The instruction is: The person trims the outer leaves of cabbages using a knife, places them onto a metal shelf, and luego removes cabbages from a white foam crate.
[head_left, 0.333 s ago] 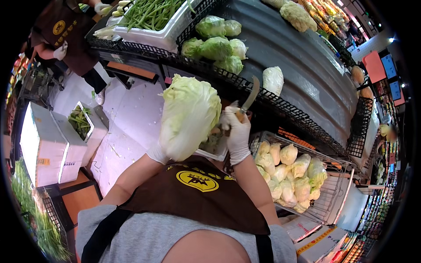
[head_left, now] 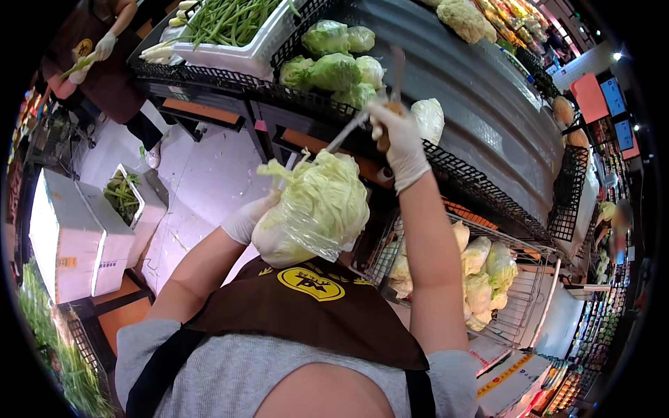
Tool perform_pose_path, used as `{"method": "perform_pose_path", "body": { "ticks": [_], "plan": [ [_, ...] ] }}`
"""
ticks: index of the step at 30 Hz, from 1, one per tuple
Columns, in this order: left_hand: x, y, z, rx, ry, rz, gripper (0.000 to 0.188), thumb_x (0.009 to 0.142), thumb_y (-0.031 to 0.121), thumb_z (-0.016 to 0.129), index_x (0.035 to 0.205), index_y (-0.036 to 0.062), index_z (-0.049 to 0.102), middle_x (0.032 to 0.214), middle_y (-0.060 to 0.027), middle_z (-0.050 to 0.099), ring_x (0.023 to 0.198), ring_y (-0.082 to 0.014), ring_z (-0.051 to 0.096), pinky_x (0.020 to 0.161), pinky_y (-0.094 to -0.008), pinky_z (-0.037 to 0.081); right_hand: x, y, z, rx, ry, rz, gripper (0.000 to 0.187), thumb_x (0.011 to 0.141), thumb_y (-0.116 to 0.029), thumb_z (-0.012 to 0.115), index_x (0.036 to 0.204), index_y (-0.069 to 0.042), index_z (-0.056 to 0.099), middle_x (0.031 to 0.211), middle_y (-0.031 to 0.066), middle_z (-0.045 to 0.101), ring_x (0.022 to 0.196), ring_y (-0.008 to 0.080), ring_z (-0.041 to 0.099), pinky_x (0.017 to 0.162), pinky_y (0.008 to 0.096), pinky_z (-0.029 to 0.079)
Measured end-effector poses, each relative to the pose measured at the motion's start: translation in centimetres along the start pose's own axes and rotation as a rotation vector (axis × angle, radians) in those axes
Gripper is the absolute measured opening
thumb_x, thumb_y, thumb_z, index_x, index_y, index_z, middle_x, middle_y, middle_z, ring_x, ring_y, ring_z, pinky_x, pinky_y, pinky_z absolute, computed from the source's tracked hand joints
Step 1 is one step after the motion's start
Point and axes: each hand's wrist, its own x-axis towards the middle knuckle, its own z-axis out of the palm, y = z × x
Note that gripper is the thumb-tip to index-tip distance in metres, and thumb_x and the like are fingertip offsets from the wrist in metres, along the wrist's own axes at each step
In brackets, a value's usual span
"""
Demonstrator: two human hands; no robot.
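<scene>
A pale green napa cabbage [head_left: 327,202] is in front of my apron, its leafy top upward and clear plastic film [head_left: 317,233] around its lower part. My gloved left hand [head_left: 254,214] holds the cabbage by its left side; the fingertips are hidden behind it. Raised to the right, over the rim of the display, my gloved right hand [head_left: 402,139] is closed round the wooden handle of a knife [head_left: 397,76]. The blade points up and is blurred. Between that hand and the cabbage top runs a shiny, smeared strip [head_left: 348,130], which I cannot make out clearly.
Wrapped lettuces [head_left: 336,73] and one wrapped cabbage [head_left: 427,120] lie on the dark ribbed display [head_left: 481,118]. A wire cart [head_left: 523,306] with wrapped cabbages stands at right. White foam boxes [head_left: 80,230] are at left. A co-worker [head_left: 104,76] stands far left near green beans [head_left: 233,21].
My right hand has risen away from the cabbage with the knife. The cabbage has turned and tilted, so its film and loose leaves now show. The co-worker's hands have come up with something pale green.
</scene>
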Motion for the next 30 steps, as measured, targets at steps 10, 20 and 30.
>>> {"method": "perform_pose_path", "body": {
  "ticks": [10, 20, 30],
  "plan": [
    [3.7, -1.0, 4.8, -0.245, -0.122, 0.011, 0.065, 0.091, 0.054, 0.045, 0.139, 0.0103, 0.037, 0.138, -0.0104, 0.043, 0.124, -0.0266, 0.045, 0.106, -0.0429, 0.036, 0.5, -6.7, 6.5, -0.228, -0.216, -0.193, 0.01, 0.077, -0.011, 0.068, 0.083, -0.003, 0.065, 0.068, 0.0014, 0.061, 0.055, 0.0054, 0.052, 0.048, 0.0198, 0.041],
    [4.0, -2.6, 2.7, -0.33, -0.121, -0.13, 0.056, 0.096, 0.047, 0.04, 0.137, 0.0081, 0.041, 0.135, -0.0132, 0.046, 0.121, -0.0261, 0.049, 0.105, -0.0419, 0.037, 0.6, -5.9, 9.5, -0.179, -0.224, -0.161, 0.009, 0.079, -0.011, 0.067, 0.082, -0.004, 0.062, 0.07, 0.0027, 0.064, 0.052, 0.0057, 0.052, 0.045, 0.0189, 0.038],
    [4.5, -0.7, 4.7, -0.36, -0.265, 0.238, 0.062, 0.097, 0.05, 0.033, 0.144, 0.0109, 0.028, 0.145, -0.0076, 0.034, 0.132, -0.0223, 0.034, 0.112, -0.0371, 0.025, -3.5, -7.2, 3.2, -0.362, 0.001, -0.159, 0.029, 0.084, -0.024, 0.065, 0.1, 0.001, 0.063, 0.077, 0.006, 0.067, 0.043, 0.0022, 0.042, 0.037, 0.0162, 0.029]
  ]
}}
